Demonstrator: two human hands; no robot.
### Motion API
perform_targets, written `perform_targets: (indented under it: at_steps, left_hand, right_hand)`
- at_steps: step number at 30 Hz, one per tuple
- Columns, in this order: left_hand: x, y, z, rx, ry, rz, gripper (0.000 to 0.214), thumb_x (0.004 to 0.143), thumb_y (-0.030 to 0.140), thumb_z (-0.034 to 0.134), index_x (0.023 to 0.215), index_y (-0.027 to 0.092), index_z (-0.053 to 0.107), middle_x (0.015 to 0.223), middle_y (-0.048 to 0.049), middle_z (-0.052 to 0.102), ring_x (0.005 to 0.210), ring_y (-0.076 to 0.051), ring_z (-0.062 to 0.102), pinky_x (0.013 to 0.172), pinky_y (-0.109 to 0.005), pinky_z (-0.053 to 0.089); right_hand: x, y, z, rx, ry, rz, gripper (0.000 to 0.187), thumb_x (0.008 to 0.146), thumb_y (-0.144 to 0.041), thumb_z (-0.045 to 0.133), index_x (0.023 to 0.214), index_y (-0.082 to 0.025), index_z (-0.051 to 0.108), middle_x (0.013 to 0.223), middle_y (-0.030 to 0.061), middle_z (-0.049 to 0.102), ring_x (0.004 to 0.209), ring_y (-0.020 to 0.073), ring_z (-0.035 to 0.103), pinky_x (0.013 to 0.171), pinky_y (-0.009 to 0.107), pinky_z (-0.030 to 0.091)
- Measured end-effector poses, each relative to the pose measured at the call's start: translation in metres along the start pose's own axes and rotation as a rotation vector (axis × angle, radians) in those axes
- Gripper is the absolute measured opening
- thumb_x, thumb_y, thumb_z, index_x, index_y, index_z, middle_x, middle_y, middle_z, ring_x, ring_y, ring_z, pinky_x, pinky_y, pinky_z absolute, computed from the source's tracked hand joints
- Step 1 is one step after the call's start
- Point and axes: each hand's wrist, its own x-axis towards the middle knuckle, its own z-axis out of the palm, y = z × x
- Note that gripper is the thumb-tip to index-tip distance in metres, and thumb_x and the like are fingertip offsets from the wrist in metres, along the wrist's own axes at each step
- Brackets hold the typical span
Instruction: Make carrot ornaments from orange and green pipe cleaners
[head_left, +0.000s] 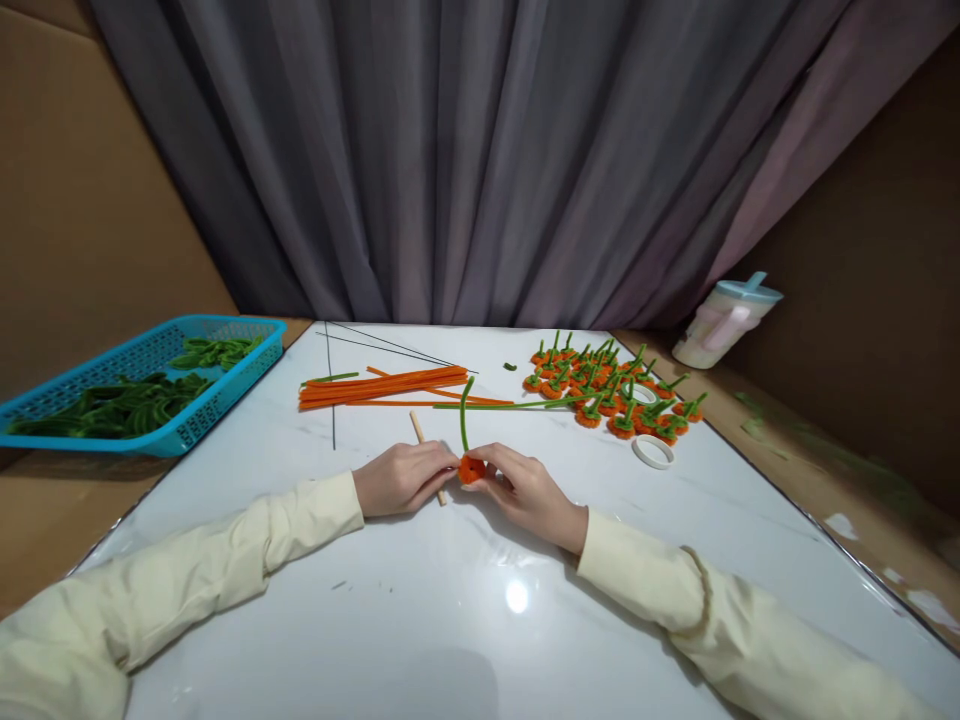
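A small orange pipe-cleaner pumpkin [471, 470] is between my two hands, just above the white table. From it a green pipe cleaner [465, 415] rises, slightly curved. My left hand [403, 478] is closed, its fingertips pinching the pumpkin's left side. Thumb and fingers of my right hand [531, 497] grip the right side. A wooden stick [416, 427] passes under my left hand, its middle hidden. Behind my hands lies a bundle of orange pipe cleaners [390, 386], with a long green one [480, 406] nearby.
Several finished orange pumpkins with green stems [589, 408] cluster at the back right, beside a white tape ring [654, 452]. At left, a blue basket [217, 395] holds green pipe-cleaner pieces. Thin dark wires [397, 347] lie at the back. A lidded cup [720, 325] stands far right.
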Motion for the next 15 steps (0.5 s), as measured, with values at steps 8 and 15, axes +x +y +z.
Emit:
perform_targets:
  at_steps: [8,15]
  left_hand:
    - [-0.0030,-0.0013,0.0016,0.037,0.043,0.034,0.017,0.087,0.012,0.042,0.102,0.013,0.051,0.081,-0.0088,0.063,0.073,-0.015,0.058,0.061,-0.025,0.050]
    - [-0.0015,-0.0003,0.0011,0.087,0.054,0.124,0.017,0.086,0.010,0.043,0.102,0.011,0.049,0.080,-0.0099,0.063,0.073,-0.016,0.058,0.059,-0.024,0.050]
  right_hand:
    - [0.0000,-0.0003,-0.0002,-0.009,-0.015,0.027,0.018,0.089,-0.029,0.051,0.103,-0.018,0.052,0.088,0.0044,0.061,0.067,0.0112,0.056,0.058,0.021,0.044]
    - [0.0008,-0.0019,-0.0003,-0.014,-0.020,-0.050,0.022,0.088,-0.029,0.052,0.107,-0.018,0.051,0.094,0.0064,0.061,0.068,0.0115,0.056,0.058,0.021,0.046]
